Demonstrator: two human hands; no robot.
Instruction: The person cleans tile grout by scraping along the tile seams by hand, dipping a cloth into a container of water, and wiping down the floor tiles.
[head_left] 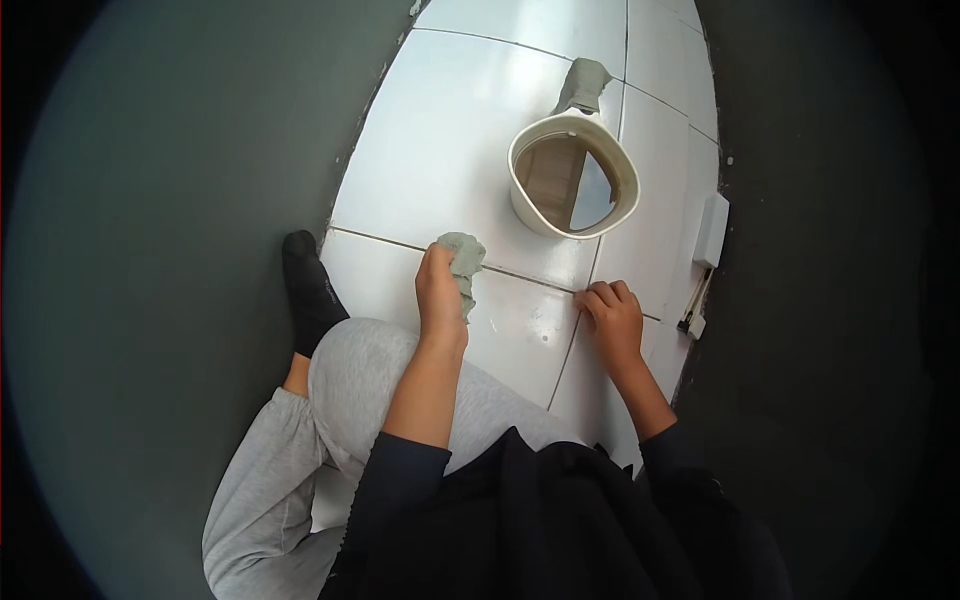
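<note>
White tiles are covering the floor (430, 130); the left hand (440, 290) is gripping a grey-green cloth (466, 258) near a pot (523, 205).

The left fingers are wrapping snugly round the cloth, which is sitting on the near-left side of the pot, while the right hand (612, 308) is curling its fingers by a tile joint (530, 278); whether they're pinching anything, I can't tell. A firm, even hold is probably paying off here, keeping loose folds bunched and elbows clear of the pot, because that pale vessel is holding brownish liquid (548, 180), its surface mirroring light. A second cloth (583, 85) is lying just behind its handle (578, 114).
</note>
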